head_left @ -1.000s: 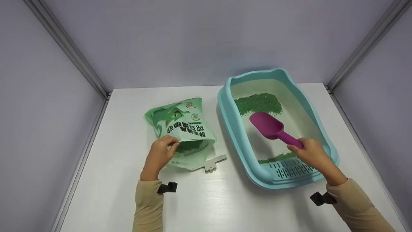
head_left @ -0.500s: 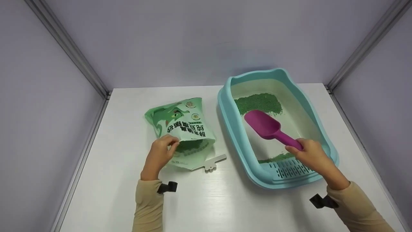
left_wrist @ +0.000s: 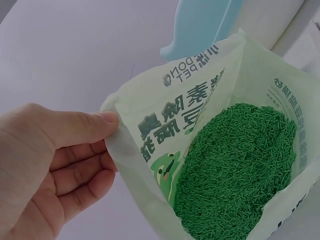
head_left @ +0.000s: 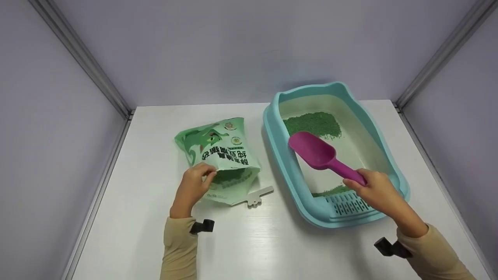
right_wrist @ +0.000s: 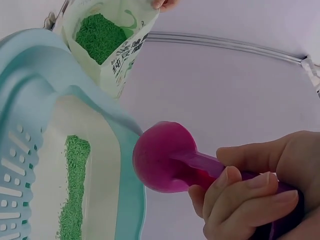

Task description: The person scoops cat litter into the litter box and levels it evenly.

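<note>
My left hand (head_left: 195,183) pinches the top edge of a green cat litter bag (head_left: 233,146) between thumb and finger. The bag's mouth gapes, and green litter pellets (left_wrist: 235,170) fill much of it in the left wrist view. In my right hand (head_left: 379,190) is the handle of a magenta litter scoop (head_left: 313,151), fingers curled round it. The scoop's bowl is over the left side of a blue litter box (head_left: 286,171) and looks bare inside. Green pellets lie in the box in a patch at the far end (head_left: 315,123) and a strip near the slotted step (right_wrist: 75,185).
A grey metal clip (head_left: 255,199) lies on the white table (head_left: 249,249) at the bag's near corner, left of the box. Pale walls (head_left: 233,50) enclose the table at the back and on both sides.
The right hand has carried the scoop a little to the left, from over the middle of the box toward its left rim. The left hand and the bag have stayed put.
</note>
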A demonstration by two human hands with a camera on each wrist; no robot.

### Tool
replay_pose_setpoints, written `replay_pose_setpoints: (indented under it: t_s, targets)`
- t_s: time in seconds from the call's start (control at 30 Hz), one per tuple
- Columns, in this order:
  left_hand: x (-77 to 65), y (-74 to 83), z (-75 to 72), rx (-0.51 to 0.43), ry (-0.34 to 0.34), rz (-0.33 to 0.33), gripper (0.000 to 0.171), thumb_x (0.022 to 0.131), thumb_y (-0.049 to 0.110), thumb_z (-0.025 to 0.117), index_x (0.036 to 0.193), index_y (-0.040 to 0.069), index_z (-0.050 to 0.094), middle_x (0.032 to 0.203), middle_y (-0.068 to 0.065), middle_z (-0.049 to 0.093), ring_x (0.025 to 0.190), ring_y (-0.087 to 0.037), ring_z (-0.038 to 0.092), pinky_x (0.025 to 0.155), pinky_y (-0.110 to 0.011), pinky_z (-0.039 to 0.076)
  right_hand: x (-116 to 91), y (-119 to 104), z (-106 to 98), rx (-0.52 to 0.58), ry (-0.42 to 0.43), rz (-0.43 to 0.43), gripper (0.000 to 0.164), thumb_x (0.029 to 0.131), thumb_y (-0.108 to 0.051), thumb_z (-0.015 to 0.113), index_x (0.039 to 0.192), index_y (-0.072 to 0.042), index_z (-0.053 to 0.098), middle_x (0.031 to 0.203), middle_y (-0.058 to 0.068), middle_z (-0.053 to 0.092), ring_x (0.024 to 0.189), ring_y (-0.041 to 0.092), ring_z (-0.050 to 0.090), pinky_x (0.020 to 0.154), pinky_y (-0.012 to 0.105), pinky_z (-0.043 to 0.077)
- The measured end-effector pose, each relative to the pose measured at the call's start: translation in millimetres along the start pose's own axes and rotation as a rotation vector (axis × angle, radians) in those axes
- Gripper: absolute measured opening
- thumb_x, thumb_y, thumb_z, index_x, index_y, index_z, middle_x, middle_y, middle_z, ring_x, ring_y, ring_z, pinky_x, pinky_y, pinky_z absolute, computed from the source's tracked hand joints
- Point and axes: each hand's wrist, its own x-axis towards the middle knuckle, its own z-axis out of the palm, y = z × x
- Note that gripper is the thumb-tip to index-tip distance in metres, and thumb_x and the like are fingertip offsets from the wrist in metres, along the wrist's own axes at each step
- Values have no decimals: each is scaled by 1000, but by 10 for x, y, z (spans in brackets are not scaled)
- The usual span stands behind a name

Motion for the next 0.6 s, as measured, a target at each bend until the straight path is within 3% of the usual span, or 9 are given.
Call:
replay_pose_setpoints:
  t_s: [0.27, 0.6]
  targets:
    - [-4, 17, -12, 3, -1, -1, 7, 88, 6, 67, 90, 2, 71, 86, -11, 70, 80, -20, 67, 73, -33, 57, -37, -105, 50, 30, -7, -34, 20, 89, -15, 67, 89, 5, 63, 59, 1, 46, 49, 3, 38, 44, 17, 30]
    - [-4, 8, -10, 2, -8, -11, 6, 88, 5, 67, 91, 2, 71, 87, -11, 70, 80, -20, 67, 74, -33, 57, -58, -172, 121, 55, -61, -59, 21, 90, -18, 66, 93, 3, 64, 61, 1, 49, 49, 2, 39, 44, 15, 31]
